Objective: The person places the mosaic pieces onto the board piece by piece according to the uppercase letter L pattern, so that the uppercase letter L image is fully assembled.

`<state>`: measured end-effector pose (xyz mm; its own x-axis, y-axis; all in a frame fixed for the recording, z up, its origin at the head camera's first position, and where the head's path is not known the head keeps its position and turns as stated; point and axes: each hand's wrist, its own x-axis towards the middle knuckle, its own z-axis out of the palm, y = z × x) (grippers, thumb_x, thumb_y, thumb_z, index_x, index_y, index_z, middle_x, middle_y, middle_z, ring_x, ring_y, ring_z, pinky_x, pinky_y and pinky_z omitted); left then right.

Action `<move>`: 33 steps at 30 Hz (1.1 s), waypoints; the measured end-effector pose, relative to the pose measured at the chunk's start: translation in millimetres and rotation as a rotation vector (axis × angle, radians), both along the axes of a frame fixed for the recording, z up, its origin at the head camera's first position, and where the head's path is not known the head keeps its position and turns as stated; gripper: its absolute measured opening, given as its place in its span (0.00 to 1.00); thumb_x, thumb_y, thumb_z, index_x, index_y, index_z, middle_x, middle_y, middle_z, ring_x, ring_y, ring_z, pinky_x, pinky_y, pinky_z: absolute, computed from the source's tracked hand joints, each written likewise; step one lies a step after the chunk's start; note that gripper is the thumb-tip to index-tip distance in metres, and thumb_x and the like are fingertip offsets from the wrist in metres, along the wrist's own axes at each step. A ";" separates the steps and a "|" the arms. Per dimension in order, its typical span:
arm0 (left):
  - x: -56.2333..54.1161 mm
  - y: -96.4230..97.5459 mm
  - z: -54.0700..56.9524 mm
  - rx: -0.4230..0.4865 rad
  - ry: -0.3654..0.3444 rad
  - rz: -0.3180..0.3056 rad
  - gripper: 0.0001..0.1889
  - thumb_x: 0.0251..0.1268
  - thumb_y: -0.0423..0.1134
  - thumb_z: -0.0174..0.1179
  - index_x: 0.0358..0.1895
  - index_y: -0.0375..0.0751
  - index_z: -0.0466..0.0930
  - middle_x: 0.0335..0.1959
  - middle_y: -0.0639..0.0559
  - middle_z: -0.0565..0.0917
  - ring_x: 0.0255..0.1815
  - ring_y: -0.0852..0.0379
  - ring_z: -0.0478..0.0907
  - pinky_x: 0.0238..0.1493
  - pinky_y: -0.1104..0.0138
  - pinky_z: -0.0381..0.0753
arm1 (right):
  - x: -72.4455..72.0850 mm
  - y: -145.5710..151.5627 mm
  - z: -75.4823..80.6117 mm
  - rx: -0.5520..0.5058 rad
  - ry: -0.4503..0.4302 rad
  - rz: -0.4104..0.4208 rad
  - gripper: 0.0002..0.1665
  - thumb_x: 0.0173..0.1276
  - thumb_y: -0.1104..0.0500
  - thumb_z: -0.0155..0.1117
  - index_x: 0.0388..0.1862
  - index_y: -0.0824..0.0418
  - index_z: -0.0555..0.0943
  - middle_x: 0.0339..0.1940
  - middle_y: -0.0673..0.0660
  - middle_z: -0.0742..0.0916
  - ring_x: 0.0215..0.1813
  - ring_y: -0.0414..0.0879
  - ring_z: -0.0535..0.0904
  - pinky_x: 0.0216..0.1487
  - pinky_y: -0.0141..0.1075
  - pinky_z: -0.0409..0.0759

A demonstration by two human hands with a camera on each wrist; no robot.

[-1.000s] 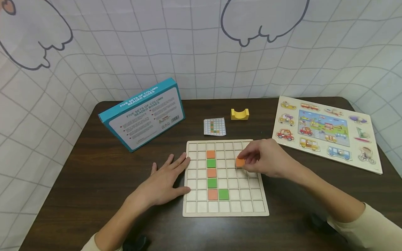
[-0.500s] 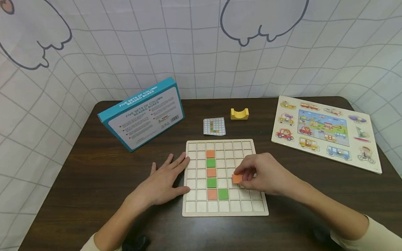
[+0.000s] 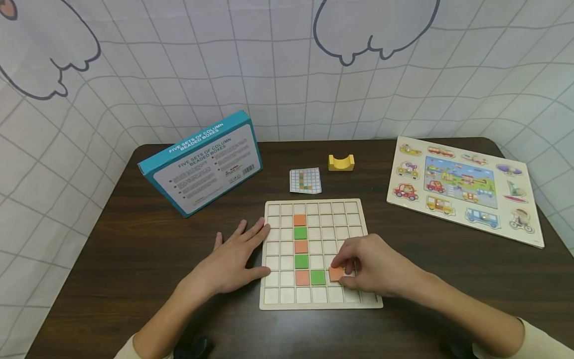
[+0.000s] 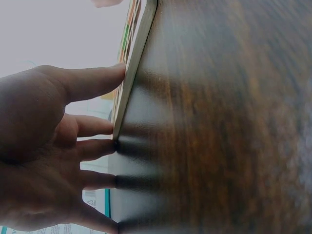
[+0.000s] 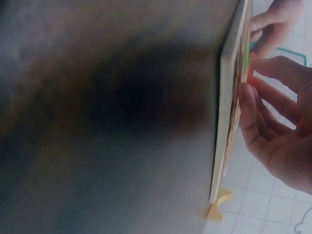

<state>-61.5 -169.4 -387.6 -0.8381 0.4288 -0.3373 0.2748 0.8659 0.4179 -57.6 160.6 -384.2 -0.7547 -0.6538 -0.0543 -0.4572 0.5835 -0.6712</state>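
A pale wooden grid board [image 3: 278, 296] lies on the dark table in the head view. Orange and green square tiles form a column in it, with one green tile [image 3: 318, 277] just right of the column's lowest orange one. My right hand [image 3: 378, 267] pinches an orange tile [image 3: 336, 273] between thumb and fingers, over the cell beside that green tile. Whether the tile is fully seated I cannot tell. My left hand [image 3: 233, 264] has its fingers spread, thumb and index fingertip touching the board's left edge. The left wrist view shows this thumb [image 4: 97, 83] against the board's side.
Behind the board lie a small card [image 3: 305, 180] printed with a coloured grid and a yellow block [image 3: 341, 163] with a curved hollow. A blue-edged box [image 3: 206, 167] stands at the back left. A vehicle puzzle board [image 3: 462, 192] lies at the right.
My right hand has come toward the front of the board and slightly left, bringing the orange tile to the row of the lower green tile. My left hand has stayed at the edge.
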 end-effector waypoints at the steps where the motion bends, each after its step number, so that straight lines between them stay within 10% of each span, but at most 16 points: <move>1: 0.0 -0.1 -0.1 0.000 0.001 -0.001 0.47 0.71 0.57 0.66 0.86 0.51 0.51 0.88 0.54 0.47 0.87 0.37 0.42 0.71 0.20 0.41 | 1.1 -0.7 -1.1 0.003 0.004 0.003 0.10 0.57 0.63 0.81 0.39 0.54 0.92 0.31 0.42 0.85 0.31 0.33 0.78 0.32 0.27 0.78; 33: 0.7 -0.1 -1.2 -0.004 0.000 0.000 0.47 0.71 0.57 0.65 0.86 0.51 0.50 0.88 0.55 0.46 0.87 0.37 0.41 0.71 0.21 0.40 | 7.2 -6.9 -5.0 0.025 0.163 0.064 0.11 0.55 0.64 0.82 0.37 0.54 0.92 0.31 0.42 0.83 0.32 0.32 0.75 0.36 0.26 0.77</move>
<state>-60.8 -169.4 -388.8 -0.8384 0.4270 -0.3388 0.2747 0.8678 0.4141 -50.4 153.7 -389.1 -0.7114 -0.7011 0.0487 -0.5958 0.5650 -0.5707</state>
